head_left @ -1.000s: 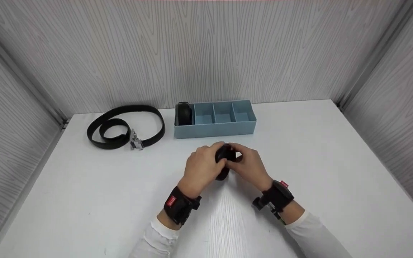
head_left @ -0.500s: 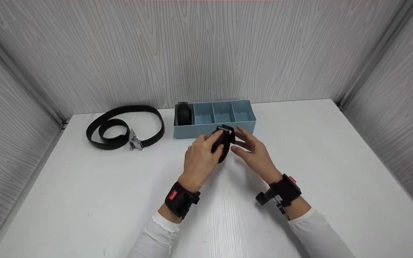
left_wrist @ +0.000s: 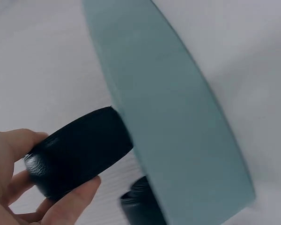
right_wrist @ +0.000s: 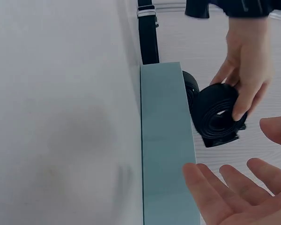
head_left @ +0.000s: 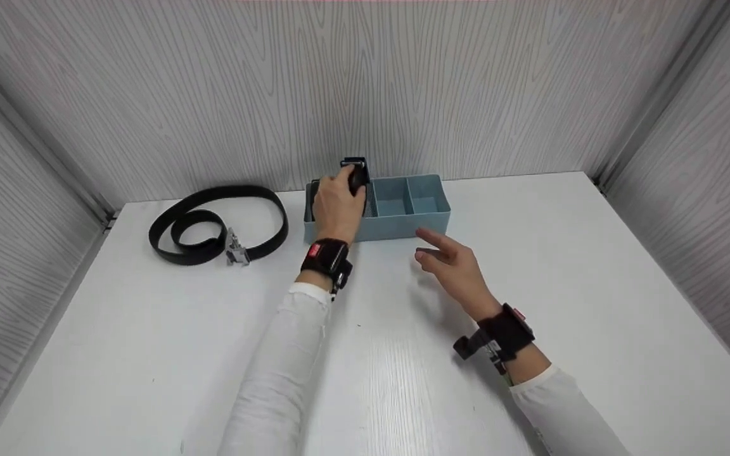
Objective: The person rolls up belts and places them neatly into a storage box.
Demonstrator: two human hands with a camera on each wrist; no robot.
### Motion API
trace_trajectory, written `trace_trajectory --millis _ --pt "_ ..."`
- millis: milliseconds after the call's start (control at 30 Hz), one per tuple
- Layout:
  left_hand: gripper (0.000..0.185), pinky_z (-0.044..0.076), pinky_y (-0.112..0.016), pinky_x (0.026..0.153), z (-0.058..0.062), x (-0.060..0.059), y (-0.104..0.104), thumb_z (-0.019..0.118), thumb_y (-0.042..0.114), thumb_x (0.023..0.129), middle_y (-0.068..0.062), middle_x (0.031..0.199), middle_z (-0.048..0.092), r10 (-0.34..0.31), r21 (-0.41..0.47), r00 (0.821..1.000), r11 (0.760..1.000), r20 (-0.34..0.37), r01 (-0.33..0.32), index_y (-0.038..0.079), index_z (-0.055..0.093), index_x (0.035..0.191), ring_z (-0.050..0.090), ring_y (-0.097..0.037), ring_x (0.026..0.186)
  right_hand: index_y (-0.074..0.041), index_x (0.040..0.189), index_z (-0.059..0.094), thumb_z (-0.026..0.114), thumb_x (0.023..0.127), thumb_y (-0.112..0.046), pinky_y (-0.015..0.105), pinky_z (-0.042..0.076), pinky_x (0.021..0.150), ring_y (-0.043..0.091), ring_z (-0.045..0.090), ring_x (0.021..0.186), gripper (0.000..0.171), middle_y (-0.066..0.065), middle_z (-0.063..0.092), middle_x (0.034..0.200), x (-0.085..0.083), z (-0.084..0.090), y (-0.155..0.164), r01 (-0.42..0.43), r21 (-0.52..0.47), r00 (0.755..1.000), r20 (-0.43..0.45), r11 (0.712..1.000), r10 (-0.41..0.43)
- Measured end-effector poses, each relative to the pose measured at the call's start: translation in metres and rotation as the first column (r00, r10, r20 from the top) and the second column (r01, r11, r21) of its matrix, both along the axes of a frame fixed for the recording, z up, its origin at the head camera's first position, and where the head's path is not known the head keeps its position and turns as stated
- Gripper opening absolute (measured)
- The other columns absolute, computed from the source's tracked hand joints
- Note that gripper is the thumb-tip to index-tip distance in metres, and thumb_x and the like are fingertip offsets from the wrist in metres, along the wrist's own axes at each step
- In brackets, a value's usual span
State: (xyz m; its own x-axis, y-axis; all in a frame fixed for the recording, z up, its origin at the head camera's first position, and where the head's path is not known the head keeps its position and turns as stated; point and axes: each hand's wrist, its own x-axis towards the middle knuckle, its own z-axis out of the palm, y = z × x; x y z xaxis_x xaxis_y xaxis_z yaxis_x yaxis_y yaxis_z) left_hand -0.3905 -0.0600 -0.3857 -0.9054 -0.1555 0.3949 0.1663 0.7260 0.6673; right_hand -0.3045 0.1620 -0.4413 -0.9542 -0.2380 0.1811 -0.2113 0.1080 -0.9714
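Observation:
My left hand (head_left: 341, 193) grips a rolled black belt (head_left: 357, 173) and holds it above the second compartment from the left of a blue divided box (head_left: 403, 221). In the left wrist view my fingers (left_wrist: 9, 159) curl round the rolled belt (left_wrist: 79, 152) beside the box wall (left_wrist: 178, 117). The right wrist view shows the rolled belt (right_wrist: 218, 112) pinched next to the box (right_wrist: 166, 140). Another rolled belt (right_wrist: 192, 89) sits in the leftmost compartment. My right hand (head_left: 444, 253) hovers in front of the box with fingers spread and holds nothing.
A loose black belt (head_left: 213, 218) with a metal buckle (head_left: 233, 247) lies coiled on the white table (head_left: 149, 342) at the back left. Grey panel walls close in the back and both sides. The box's two right compartments hold nothing.
My left hand has carried the rolled belt away from my right hand, up and back to the box. My right hand let go of it and stays behind, fingers spread.

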Motion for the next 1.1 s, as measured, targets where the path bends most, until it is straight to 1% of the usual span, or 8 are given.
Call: trace_trajectory --millis 200,333,467,600,733,900,1000,1100 --pt "0.045 0.056 -0.047 0.09 -0.017 -0.027 0.005 0.072 0.019 0.101 -0.025 0.124 0.064 0.064 -0.044 0.998 0.997 0.022 -0.063 0.007 0.062 0.143 0.067 -0.037 0.109 -0.006 0.151 0.054 0.066 0.103 -0.014 0.028 0.055 0.097 0.038 0.058 0.134 0.05 0.012 0.054 0.153 0.0 0.0 -0.001 0.004 0.023 1.0 0.003 1.0 -0.004" --pt "0.037 0.058 -0.047 0.086 -0.024 -0.032 0.01 0.073 0.017 0.099 -0.026 0.12 0.066 0.082 -0.124 0.996 0.989 0.029 -0.078 0.001 0.068 0.132 0.069 -0.037 0.105 -0.003 0.15 0.054 0.066 0.103 -0.013 0.028 0.056 0.096 0.042 0.057 0.133 0.05 0.015 0.054 0.153 0.001 0.0 -0.004 -0.009 0.02 1.0 -0.006 1.0 0.009" --pt "0.026 0.06 -0.046 0.081 -0.028 -0.035 0.018 0.071 0.016 0.1 -0.024 0.111 0.068 0.087 -0.259 0.996 0.963 0.025 -0.078 -0.004 0.072 0.117 0.071 -0.036 0.099 -0.003 0.15 0.055 0.067 0.103 -0.014 0.028 0.056 0.096 0.042 0.058 0.132 0.049 0.015 0.055 0.152 0.002 0.0 -0.004 -0.011 0.024 1.0 -0.015 1.0 0.011" --pt "0.029 0.061 -0.046 0.079 -0.032 -0.038 0.025 0.069 0.016 0.102 -0.028 0.124 0.063 0.109 -0.336 0.994 0.937 0.025 -0.094 -0.002 0.068 0.124 0.071 -0.038 0.101 -0.004 0.149 0.056 0.068 0.103 -0.014 0.03 0.056 0.095 0.042 0.058 0.132 0.049 0.014 0.055 0.152 0.003 0.0 -0.005 -0.014 0.015 1.0 -0.006 1.0 0.014" --pt "0.039 0.061 -0.046 0.08 -0.03 -0.032 0.023 0.067 0.02 0.103 -0.031 0.141 0.05 0.109 -0.337 0.993 0.938 0.052 -0.086 -0.001 0.062 0.136 0.067 -0.04 0.109 -0.004 0.148 0.057 0.067 0.103 -0.014 0.029 0.057 0.094 0.04 0.059 0.131 0.047 0.014 0.056 0.151 0.004 0.0 -0.007 -0.02 0.024 1.0 0.007 1.0 0.02" --pt "0.036 0.061 -0.045 0.075 -0.017 -0.014 0.008 0.063 0.023 0.105 -0.025 0.135 0.051 0.019 -0.334 1.0 0.942 -0.017 -0.024 -0.003 0.064 0.13 0.067 -0.036 0.104 -0.005 0.146 0.059 0.067 0.103 -0.012 0.028 0.058 0.092 0.036 0.063 0.128 0.045 0.011 0.06 0.147 0.005 0.001 -0.006 -0.011 0.036 1.0 0.013 0.999 0.011" --pt "0.026 0.06 -0.043 0.07 -0.005 -0.003 -0.019 0.06 0.019 0.104 -0.02 0.128 0.055 0.001 -0.284 0.995 0.958 -0.096 -0.029 -0.001 0.067 0.119 0.068 -0.032 0.096 -0.004 0.146 0.059 0.067 0.103 -0.013 0.029 0.058 0.092 0.038 0.062 0.128 0.045 0.012 0.06 0.147 0.004 0.002 -0.005 -0.019 0.035 1.0 0.007 0.999 0.019" --pt "0.02 0.059 -0.043 0.071 0.002 0.002 -0.062 0.06 0.018 0.102 -0.018 0.125 0.056 0.051 -0.227 0.993 0.971 -0.106 -0.075 0.002 0.067 0.113 0.065 -0.03 0.098 -0.004 0.144 0.061 0.068 0.102 -0.015 0.029 0.058 0.092 0.04 0.061 0.128 0.044 0.012 0.059 0.147 0.005 0.001 -0.005 -0.029 0.028 1.0 0.006 0.999 0.029"
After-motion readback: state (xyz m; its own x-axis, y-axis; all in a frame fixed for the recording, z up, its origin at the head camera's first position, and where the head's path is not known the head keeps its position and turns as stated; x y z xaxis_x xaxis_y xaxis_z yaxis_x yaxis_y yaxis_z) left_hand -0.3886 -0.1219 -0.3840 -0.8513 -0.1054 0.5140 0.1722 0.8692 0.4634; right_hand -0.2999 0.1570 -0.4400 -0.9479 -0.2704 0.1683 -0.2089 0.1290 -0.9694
